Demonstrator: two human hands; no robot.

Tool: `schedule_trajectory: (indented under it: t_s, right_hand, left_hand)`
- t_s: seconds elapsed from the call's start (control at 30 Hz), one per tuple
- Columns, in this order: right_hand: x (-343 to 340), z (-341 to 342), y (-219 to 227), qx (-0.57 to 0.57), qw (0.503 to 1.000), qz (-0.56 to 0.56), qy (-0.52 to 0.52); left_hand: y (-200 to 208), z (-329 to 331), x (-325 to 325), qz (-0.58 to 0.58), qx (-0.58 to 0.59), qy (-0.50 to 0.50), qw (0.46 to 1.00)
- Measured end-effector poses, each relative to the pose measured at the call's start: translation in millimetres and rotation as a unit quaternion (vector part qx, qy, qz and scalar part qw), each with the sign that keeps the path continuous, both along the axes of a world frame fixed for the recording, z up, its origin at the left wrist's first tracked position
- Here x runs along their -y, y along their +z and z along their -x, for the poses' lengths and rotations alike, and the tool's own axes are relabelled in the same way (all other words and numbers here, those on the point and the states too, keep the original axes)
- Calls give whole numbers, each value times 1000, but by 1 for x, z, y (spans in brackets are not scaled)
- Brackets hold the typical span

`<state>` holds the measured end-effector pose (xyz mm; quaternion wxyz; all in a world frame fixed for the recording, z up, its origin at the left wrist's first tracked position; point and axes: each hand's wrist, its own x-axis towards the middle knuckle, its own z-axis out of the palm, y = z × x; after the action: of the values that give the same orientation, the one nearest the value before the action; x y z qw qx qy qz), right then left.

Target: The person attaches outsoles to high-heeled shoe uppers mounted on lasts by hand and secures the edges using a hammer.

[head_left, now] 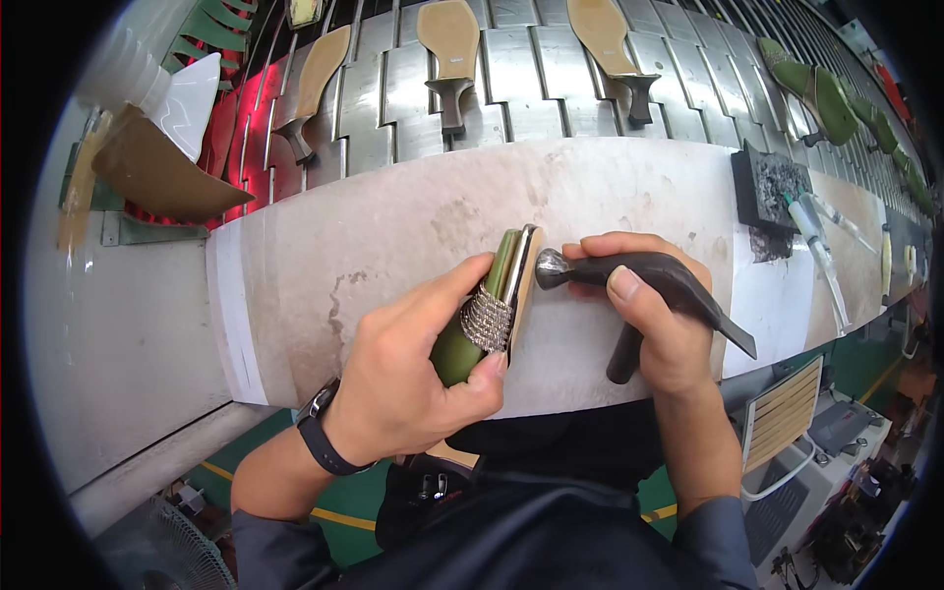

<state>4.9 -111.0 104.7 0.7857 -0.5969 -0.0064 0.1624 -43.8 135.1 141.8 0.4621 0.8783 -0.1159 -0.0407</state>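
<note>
My left hand (393, 354) grips a shoe (487, 320), turned on its side over the board. The shoe has a green last inside, a sparkling strap across it and a tan sole facing right. Closed round a dark shoemaker's hammer (669, 275) is my right hand (678, 339). The hammer's round metal face is close to the sole's upper part; whether they touch I cannot tell. Its thin claw end points to the lower right, and the handle end shows below my fingers.
Beyond the pale, stained work board (393, 206) runs a slatted metal conveyor (383, 108) bearing heeled tan soles (449, 49). At right lie a black block (767, 187), syringes (818, 246) and green lasts (821, 93). A curved brown sheet (162, 172) stands at left, a fan (162, 546) below.
</note>
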Motion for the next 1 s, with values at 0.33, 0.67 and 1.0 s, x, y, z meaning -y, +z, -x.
schedule_trajectory:
  t_s: [0.33,0.67,1.0]
  right_hand:
    - [2,2,-2,44,999,2,17]
    - [-2,-34,48,98,984,101,109]
    - [-10,-41,80,18,942,214,259]
  left_hand:
    - [7,-1,6,-37,-28,38,998]
    - [6,-1,3,-50,-27,32,998]
    - [2,-5,-2,-33,16,12,999]
